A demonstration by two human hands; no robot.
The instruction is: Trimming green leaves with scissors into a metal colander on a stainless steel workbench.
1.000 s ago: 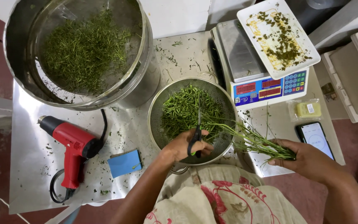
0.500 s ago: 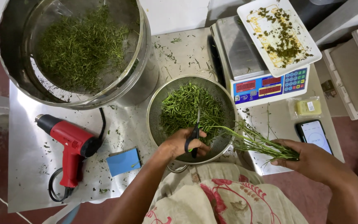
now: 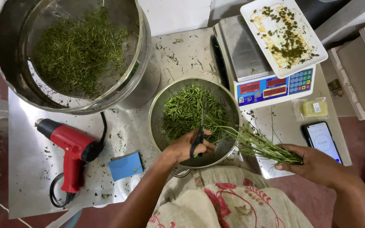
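Note:
My left hand (image 3: 184,147) grips a pair of scissors (image 3: 199,135) with green and black handles, blades pointing away over a metal colander (image 3: 157,122). The colander holds cut green stem pieces (image 3: 186,112). My right hand (image 3: 313,162) holds a bunch of thin green stems (image 3: 262,145) by one end, at the table's right front edge. The free ends of the stems reach left over the colander rim toward the scissor blades.
A large steel pot (image 3: 70,55) with fine chopped greens stands back left. A digital scale (image 3: 258,67) carries a white tray of herb scraps (image 3: 281,31). A red heat gun (image 3: 70,147), a blue pad (image 3: 125,165), a phone (image 3: 322,139) and a small yellow packet (image 3: 313,109) lie on the steel table (image 3: 30,190).
The scissors and left hand stay over the colander with small shifts. The stem bunch in the right hand has barely moved.

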